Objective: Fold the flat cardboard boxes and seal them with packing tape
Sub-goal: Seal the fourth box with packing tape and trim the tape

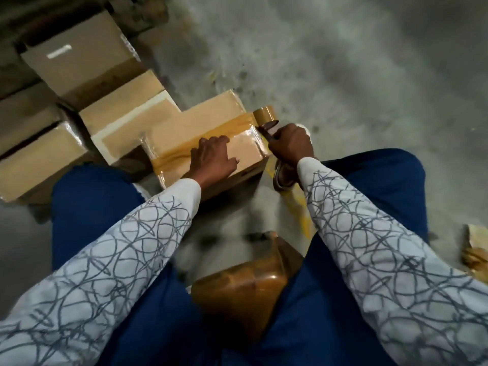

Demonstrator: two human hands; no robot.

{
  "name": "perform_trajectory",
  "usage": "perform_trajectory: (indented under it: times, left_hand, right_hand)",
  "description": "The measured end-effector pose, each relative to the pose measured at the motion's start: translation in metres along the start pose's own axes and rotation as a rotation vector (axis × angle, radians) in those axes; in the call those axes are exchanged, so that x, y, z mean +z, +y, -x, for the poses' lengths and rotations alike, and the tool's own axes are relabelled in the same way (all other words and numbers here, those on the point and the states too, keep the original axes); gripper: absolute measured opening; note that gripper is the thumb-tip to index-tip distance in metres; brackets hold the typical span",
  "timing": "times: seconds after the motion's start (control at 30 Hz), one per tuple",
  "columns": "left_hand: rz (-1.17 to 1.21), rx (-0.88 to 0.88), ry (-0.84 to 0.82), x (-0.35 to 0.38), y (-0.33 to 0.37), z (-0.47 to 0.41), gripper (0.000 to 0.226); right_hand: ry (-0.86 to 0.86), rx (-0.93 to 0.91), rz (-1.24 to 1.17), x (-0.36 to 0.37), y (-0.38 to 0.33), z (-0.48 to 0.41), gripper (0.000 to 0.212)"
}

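Observation:
A folded cardboard box (245, 151) stands on the floor between my knees, with a strip of brown packing tape (179, 151) running across its top. My left hand (212, 159) rests on the box top, fingers pressing on the tape strip. The tape roll (266, 116) hangs off the box's far right corner, still joined to the strip. My right hand (290, 145) grips a pair of scissors (270, 126), whose blades sit at the tape between the box edge and the roll. The scissor handles (280, 179) show below my wrist.
Several taped cardboard boxes (79, 59) are stacked on the left. A dark, tape-wrapped box (243, 283) sits close between my legs. A loose yellowish tape strip (303, 215) lies on the concrete floor (356, 75). Cardboard scraps (475, 247) lie at the right edge.

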State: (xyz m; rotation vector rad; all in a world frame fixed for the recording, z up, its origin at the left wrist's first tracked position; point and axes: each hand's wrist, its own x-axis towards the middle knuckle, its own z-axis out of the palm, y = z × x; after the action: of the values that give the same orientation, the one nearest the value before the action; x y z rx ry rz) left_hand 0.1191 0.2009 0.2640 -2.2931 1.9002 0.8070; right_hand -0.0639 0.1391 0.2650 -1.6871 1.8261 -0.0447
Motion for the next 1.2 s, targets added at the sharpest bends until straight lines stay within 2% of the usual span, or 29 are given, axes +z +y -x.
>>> perform_trajectory:
  times: [0.07, 0.17, 0.23, 0.3, 0.37, 0.43, 0.5, 0.57, 0.73, 0.83, 0.97, 1.2]
  left_hand:
    - [0.011, 0.043, -0.017, 0.008, 0.008, -0.018, 0.047]
    - [0.11, 0.124, 0.097, 0.0, 0.02, -0.068, 0.033]
    - [0.191, 0.144, 0.156, -0.013, 0.026, -0.11, 0.033]
    - [0.172, 0.175, 0.131, -0.02, 0.036, -0.156, 0.036]
    - [0.1, 0.221, 0.018, -0.022, 0.044, -0.195, 0.048]
    - [0.104, 0.218, -0.198, -0.022, 0.051, -0.218, 0.056]
    - [0.105, 0.179, -0.432, -0.021, 0.058, -0.234, 0.047]
    - [0.115, 0.135, -0.575, -0.019, 0.062, -0.244, 0.036]
    - [0.306, 0.091, -0.479, -0.015, 0.063, -0.25, 0.027]
    - [0.34, 0.063, -0.515, -0.014, 0.061, -0.249, 0.025]
    - [0.41, 0.034, -0.48, -0.011, 0.051, -0.25, 0.03]
    - [0.431, 0.049, -0.464, -0.007, 0.053, -0.242, 0.026]
  right_hand:
    - [0.047, 0.135, -0.151, 0.006, 0.003, -0.01, 0.032]
    - [0.102, 0.27, -0.289, 0.022, 0.008, -0.029, 0.031]
    - [0.111, 0.307, -0.37, 0.035, 0.009, -0.036, 0.03]
    - [0.127, 0.313, -0.396, 0.044, 0.01, -0.044, 0.026]
    - [0.142, 0.296, -0.386, 0.049, 0.011, -0.047, 0.027]
    - [0.137, 0.284, -0.359, 0.053, 0.012, -0.048, 0.027]
    - [0.135, 0.282, -0.325, 0.053, 0.014, -0.051, 0.03]
    - [0.134, 0.244, -0.276, 0.052, 0.014, -0.053, 0.031]
    - [0.13, 0.125, -0.254, 0.043, 0.009, -0.072, 0.03]
    - [0.133, 0.044, -0.173, 0.049, 0.006, -0.077, 0.03]
    - [0.246, 0.034, -0.213, 0.06, 0.005, -0.065, 0.027]
    - [0.286, -0.05, -0.094, 0.069, -0.001, -0.065, 0.024]
